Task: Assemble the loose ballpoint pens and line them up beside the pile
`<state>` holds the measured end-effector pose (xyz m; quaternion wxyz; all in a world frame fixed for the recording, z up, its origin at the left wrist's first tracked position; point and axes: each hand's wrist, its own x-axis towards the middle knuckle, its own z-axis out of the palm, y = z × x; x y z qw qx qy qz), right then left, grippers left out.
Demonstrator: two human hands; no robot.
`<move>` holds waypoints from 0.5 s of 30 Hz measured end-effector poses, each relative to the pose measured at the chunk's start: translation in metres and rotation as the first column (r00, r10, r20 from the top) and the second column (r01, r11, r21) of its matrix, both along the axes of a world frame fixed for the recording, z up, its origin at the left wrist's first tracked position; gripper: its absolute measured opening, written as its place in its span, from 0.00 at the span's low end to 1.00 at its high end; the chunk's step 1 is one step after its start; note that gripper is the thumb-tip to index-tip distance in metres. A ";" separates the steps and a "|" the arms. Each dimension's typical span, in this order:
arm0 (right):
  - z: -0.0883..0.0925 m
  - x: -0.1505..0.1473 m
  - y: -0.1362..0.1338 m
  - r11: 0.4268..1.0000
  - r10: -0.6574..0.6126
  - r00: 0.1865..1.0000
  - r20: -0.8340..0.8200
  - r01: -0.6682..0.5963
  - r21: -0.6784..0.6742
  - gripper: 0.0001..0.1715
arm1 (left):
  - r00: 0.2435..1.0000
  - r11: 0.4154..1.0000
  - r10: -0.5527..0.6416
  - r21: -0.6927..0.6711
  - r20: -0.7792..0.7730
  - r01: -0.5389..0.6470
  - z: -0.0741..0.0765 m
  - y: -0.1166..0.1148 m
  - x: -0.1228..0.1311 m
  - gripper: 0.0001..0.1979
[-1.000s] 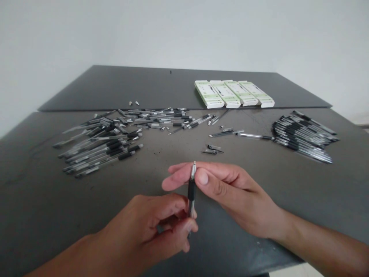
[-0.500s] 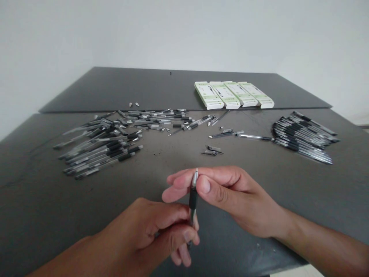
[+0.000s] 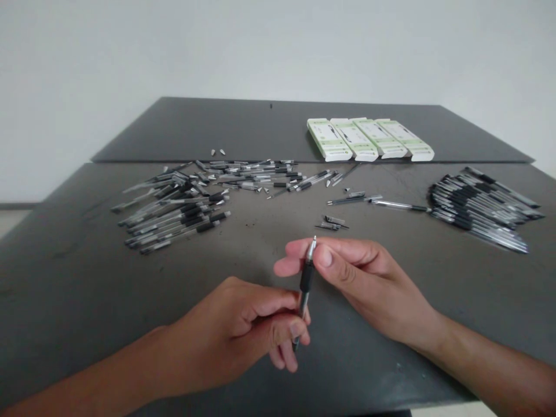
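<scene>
A pen [image 3: 306,277] with a black grip and a silver cone tip stands nearly upright between my hands, tip up. My left hand [image 3: 260,327] is closed around its clear lower barrel, thumb and fingers pinching it. Up at the silver tip, my right hand [image 3: 365,272] pinches the cone between thumb and forefinger, with its other fingers stretched out behind the pen. The pen's lower end shows partly below my left thumb.
Pen barrels [image 3: 174,223] lie in a loose heap at the left, with more parts behind. Finished-looking pens [image 3: 478,208] are piled at the right. Several white-and-green boxes [image 3: 369,140] rest on the raised back board [image 3: 226,127]. Small clips and refills [image 3: 332,223] lie mid-table.
My view has turned a little to the left, so the tabletop things sit farther right. Both hands still hold the pen, now slightly higher in view and tilted a bit more.
</scene>
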<state>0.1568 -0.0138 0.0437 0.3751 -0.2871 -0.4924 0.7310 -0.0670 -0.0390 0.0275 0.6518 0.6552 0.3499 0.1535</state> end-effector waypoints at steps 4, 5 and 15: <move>0.006 0.002 0.001 0.999 0.003 0.999 0.054 -0.005 0.039 0.10 | 1.000 0.999 -0.009 0.049 -0.012 0.010 -0.002 0.001 -0.001 0.14; 0.007 0.002 0.001 0.999 -0.008 0.998 0.057 0.005 0.047 0.09 | 1.000 0.998 -0.008 0.058 -0.015 0.009 -0.002 0.001 -0.001 0.14; 0.009 0.019 0.015 0.934 -0.275 0.924 0.264 0.192 0.301 0.10 | 0.999 0.995 0.011 0.104 -0.049 -0.006 -0.005 0.004 -0.001 0.14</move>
